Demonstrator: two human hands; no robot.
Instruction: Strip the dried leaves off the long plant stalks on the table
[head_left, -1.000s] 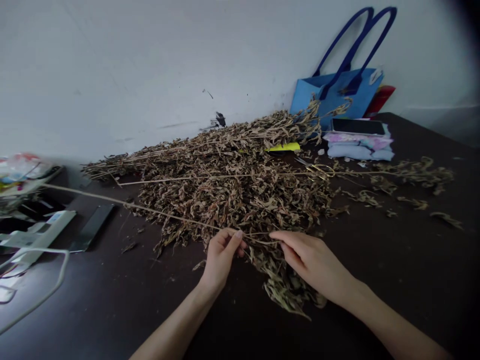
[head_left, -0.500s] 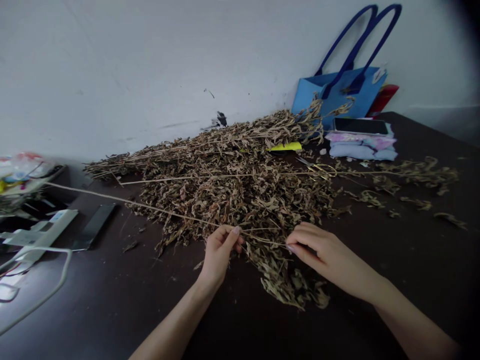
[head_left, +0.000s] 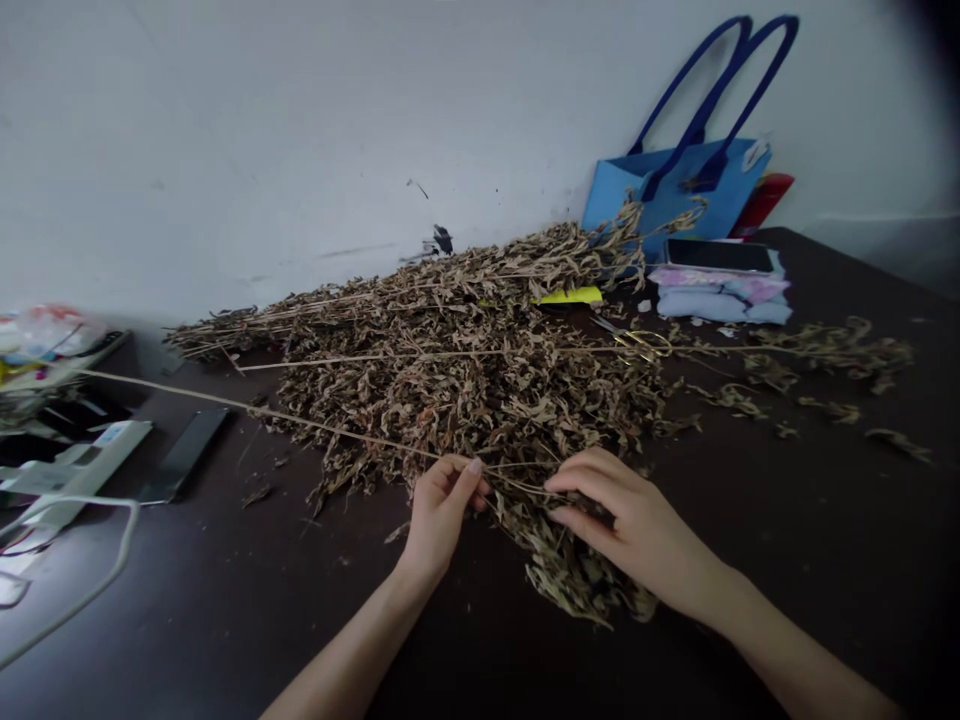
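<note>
My left hand [head_left: 444, 505] pinches a long dry plant stem [head_left: 337, 430] between thumb and fingers. The bare end of this stem runs far off to the left, and its leafy tip [head_left: 559, 570] hangs to the right over the dark table. Beside the thin side branches, my right hand [head_left: 626, 520] has its thumb and forefinger apart, with the fingertips close to the stem. Whether they touch it I cannot tell. Behind both hands spreads a heap of dried leaves [head_left: 480, 390], with another long stem [head_left: 360, 359] lying across it.
A bundle of dried stalks [head_left: 420, 285] lies along the wall. Gold-handled scissors [head_left: 643, 345], a phone [head_left: 718, 256] on folded cloth [head_left: 724, 302] and a blue bag [head_left: 679, 175] are at the right. On the left are a power strip [head_left: 82, 470], a white cable [head_left: 120, 560] and a dark flat object [head_left: 186, 455].
My right hand has moved left along the stem towards my left hand, and its thumb and forefinger have parted. My left hand keeps its pinch in nearly the same place.
</note>
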